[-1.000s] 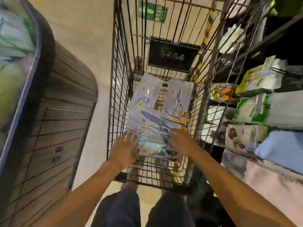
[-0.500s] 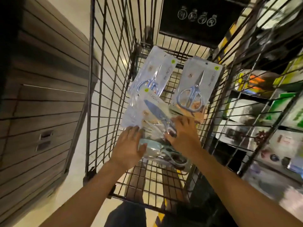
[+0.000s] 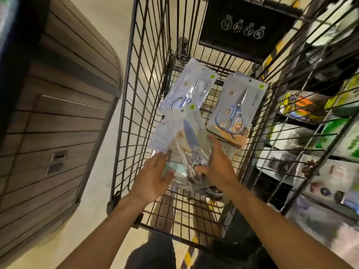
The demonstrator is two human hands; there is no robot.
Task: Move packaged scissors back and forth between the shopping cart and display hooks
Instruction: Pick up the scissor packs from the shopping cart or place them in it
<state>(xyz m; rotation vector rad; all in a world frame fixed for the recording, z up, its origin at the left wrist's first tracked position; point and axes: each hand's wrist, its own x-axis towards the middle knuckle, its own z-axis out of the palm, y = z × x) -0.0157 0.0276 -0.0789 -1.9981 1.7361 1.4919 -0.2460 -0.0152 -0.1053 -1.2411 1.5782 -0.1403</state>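
Both hands now lifting the scissor packs [image 3: 186, 144] slightly off the shopping cart [image 3: 147, 90] floor, right hand [image 3: 217, 166] gripping them, left hand [image 3: 153, 177] flat against their side, 2 packs beyond.

The hands [image 3: 186, 171] cover the lower ends of the stacked scissor packs [image 3: 182, 140]; goods on the shelves [image 3: 320, 171] at right are blurred beyond reading.

Packaged scissors [image 3: 234, 111] lie on the shopping cart [image 3: 136, 133] wire floor.
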